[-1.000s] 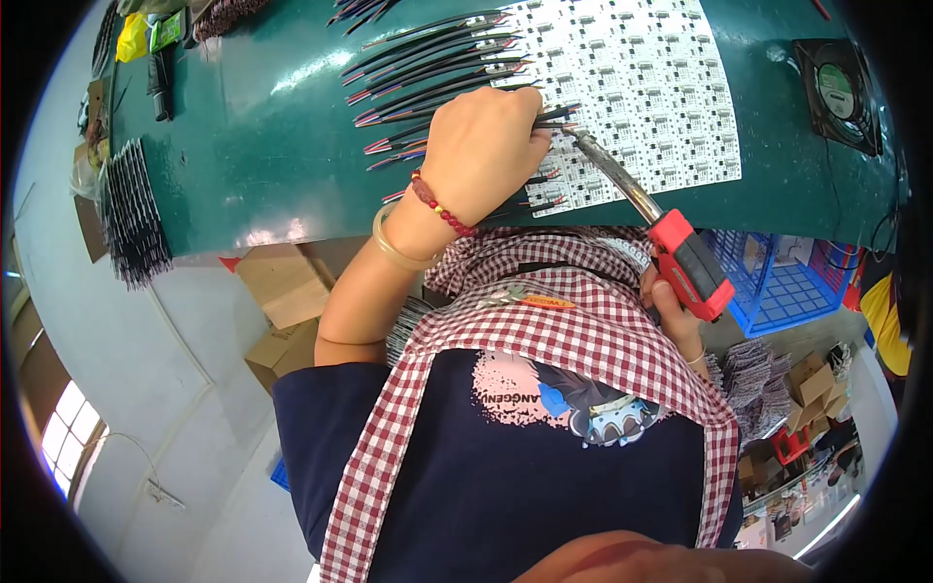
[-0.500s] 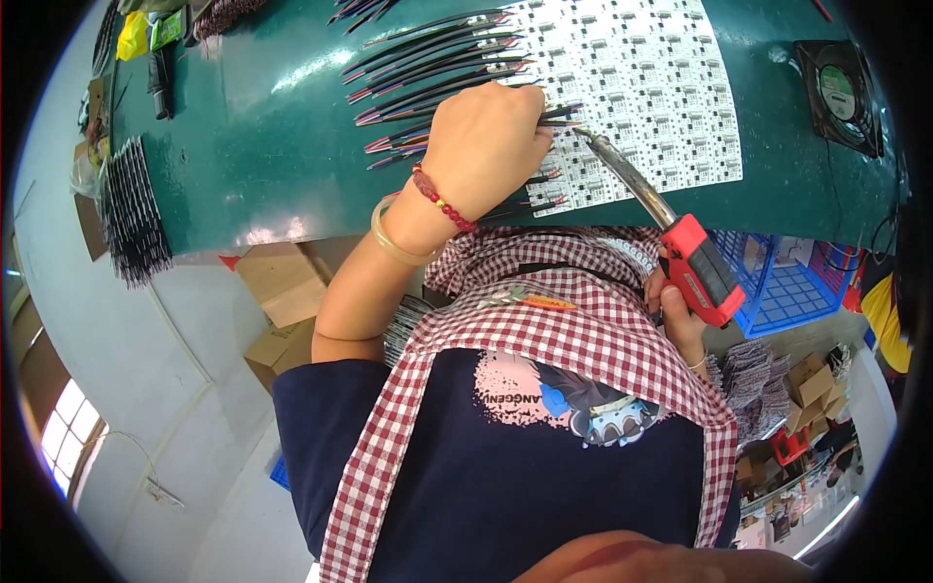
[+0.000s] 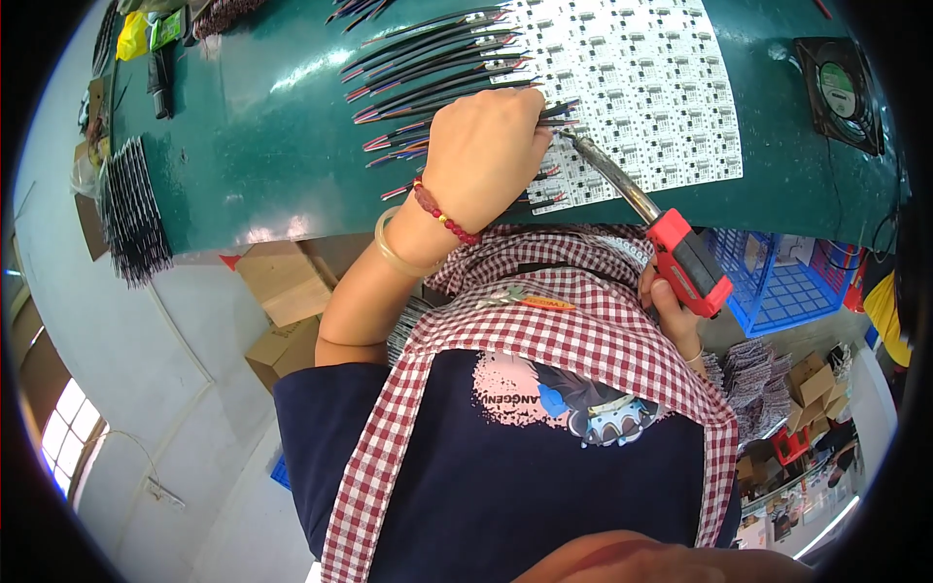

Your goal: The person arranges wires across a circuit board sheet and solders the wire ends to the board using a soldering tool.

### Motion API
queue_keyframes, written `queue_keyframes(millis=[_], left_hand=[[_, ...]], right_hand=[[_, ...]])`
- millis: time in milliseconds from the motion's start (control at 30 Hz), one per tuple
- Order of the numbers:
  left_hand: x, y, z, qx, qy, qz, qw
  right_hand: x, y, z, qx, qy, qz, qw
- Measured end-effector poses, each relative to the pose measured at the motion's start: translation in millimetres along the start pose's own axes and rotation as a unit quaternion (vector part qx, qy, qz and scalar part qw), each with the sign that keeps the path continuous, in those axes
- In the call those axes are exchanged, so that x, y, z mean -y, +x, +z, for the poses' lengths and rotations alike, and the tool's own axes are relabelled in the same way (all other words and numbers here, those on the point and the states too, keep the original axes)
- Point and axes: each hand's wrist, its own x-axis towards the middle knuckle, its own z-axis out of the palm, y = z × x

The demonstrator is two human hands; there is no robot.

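My left hand [image 3: 489,146], with a red bead bracelet and a pale bangle on its wrist, is closed in a pinch over the left edge of a white circuit board panel [image 3: 651,87]. Between its fingertips is a black-sheathed cable, its thin wire ends poking out over the panel. My right hand [image 3: 671,306] grips a red and black soldering iron [image 3: 688,264] from below. The iron's metal tip lies close by my left fingertips at the wire ends; whether it touches them I cannot tell. Several similar black cables [image 3: 428,73] lie in a row along the panel's left edge.
A black square fan [image 3: 839,97] stands at the right of the green table [image 3: 243,146]. Bundled cables [image 3: 134,209] hang over its left edge, near a black-handled tool [image 3: 159,85]. A blue plastic crate [image 3: 777,291] and cardboard boxes [image 3: 282,282] are below the table.
The soldering iron has shifted left with my right hand, its tip now nearer my left fingertips. My left hand has moved slightly, still pinching the cable.
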Motion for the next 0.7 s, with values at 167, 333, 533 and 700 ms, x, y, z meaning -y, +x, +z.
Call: queue_keyframes(millis=[167,333,533,700], left_hand=[[0.0,0.2,-1.1,0.005,0.006,-0.002,1.000],[0.4,-0.9,-0.7,0.000,0.008,0.004,1.000],[-3.6,-4.0,3.0,-0.018,0.010,0.005,1.000],[-4.6,-4.9,4.3,-0.022,0.015,0.001,1.000]], right_hand=[[6.4,4.7,-1.1,0.015,-0.017,-0.009,1.000],[13.5,-0.1,4.7,-0.020,0.088,0.034,0.995],[6.2,-2.8,1.3,-0.006,0.041,0.037,0.998],[-9.8,-7.9,-6.5,0.002,-0.015,0.030,0.999]])
